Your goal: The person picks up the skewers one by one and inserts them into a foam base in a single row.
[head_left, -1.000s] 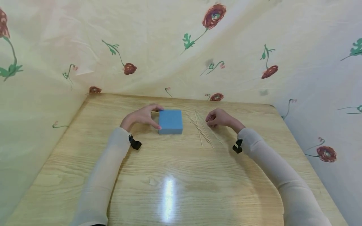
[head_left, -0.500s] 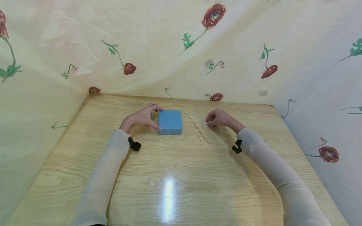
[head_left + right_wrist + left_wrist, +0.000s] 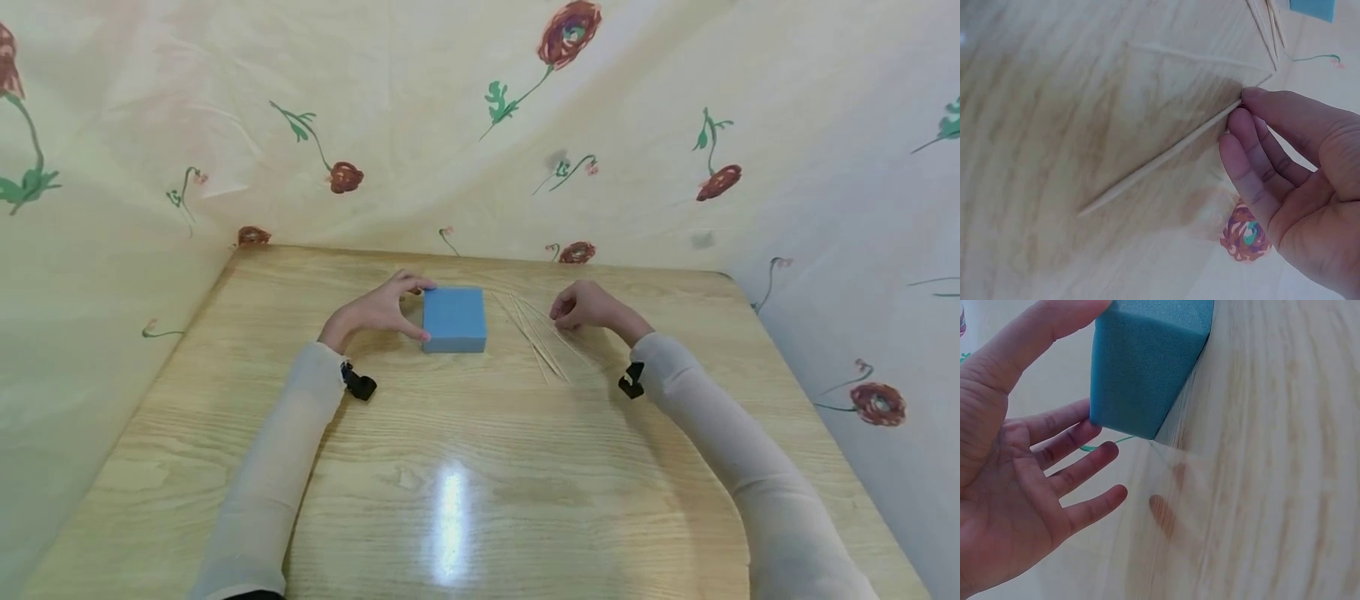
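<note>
A blue foam block point(image 3: 453, 310) lies flat on the wooden table, left of several thin wooden skewers. My left hand point(image 3: 377, 308) holds its left side, with the thumb at the near corner and a fingertip at the far one. In the left wrist view, the other fingers point(image 3: 1088, 470) are spread beside the block. My right hand point(image 3: 591, 303) pinches one skewer point(image 3: 1163, 155) between thumb and fingertips, low over the table. The pinched skewer's pointed end shows plainly in the right wrist view. The loose skewers point(image 3: 534, 336) lie crossed between the block and my right hand.
The wood-grain table point(image 3: 390, 467) reaches back to a pale floral sheet point(image 3: 420, 125) hanging behind it and along both sides. Black wrist straps point(image 3: 358, 382) sit at both sleeves. A bright light reflection point(image 3: 450, 521) shows on the near tabletop.
The loose skewers have shifted and lie closer together. My right hand has moved slightly, with its skewer at a changed angle. The left hand and the block keep their place.
</note>
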Demonstrator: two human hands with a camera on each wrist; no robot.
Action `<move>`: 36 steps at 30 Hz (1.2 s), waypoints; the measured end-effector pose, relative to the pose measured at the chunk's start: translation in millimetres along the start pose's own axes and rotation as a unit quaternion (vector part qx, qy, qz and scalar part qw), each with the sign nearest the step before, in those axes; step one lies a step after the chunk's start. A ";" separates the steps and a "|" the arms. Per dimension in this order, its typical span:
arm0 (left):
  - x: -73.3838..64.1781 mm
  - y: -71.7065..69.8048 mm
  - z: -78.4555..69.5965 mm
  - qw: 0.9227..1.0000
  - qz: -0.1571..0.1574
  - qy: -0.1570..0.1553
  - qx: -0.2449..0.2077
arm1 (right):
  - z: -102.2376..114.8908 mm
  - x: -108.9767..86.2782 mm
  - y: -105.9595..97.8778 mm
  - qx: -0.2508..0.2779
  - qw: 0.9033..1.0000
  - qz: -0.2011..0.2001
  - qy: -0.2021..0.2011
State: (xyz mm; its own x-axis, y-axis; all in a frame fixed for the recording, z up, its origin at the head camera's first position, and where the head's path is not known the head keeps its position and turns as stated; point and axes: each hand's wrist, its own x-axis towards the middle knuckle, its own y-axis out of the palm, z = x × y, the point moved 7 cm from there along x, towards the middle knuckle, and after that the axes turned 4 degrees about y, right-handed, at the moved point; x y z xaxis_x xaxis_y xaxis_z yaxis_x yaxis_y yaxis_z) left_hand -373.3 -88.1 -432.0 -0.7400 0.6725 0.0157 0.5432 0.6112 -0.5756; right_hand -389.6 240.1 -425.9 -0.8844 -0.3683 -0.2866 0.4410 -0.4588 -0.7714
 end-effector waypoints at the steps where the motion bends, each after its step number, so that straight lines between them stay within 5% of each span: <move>1: 0.3 0.0 -0.6 1.000 0.001 0.001 0.001 | -0.7 0.1 -1.3 -0.001 1.000 0.001 0.002; 16: 1.4 1.5 3.2 1.000 0.005 -0.003 0.005 | -13.6 -6.1 -11.0 -0.025 0.999 0.044 -0.012; 36: 0.2 0.6 2.2 1.000 0.006 -0.003 -0.010 | -27.7 -11.0 -10.2 0.016 1.000 0.020 -0.011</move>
State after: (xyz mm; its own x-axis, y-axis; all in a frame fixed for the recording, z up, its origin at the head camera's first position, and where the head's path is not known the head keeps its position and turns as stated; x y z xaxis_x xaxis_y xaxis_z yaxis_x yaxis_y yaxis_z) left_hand -374.0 -88.6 -434.1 -0.7353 0.6778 0.0031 0.5606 0.6107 -0.5592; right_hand -388.7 271.2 -430.6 -0.8628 -0.4042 -0.3035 0.4804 -0.4689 -0.7412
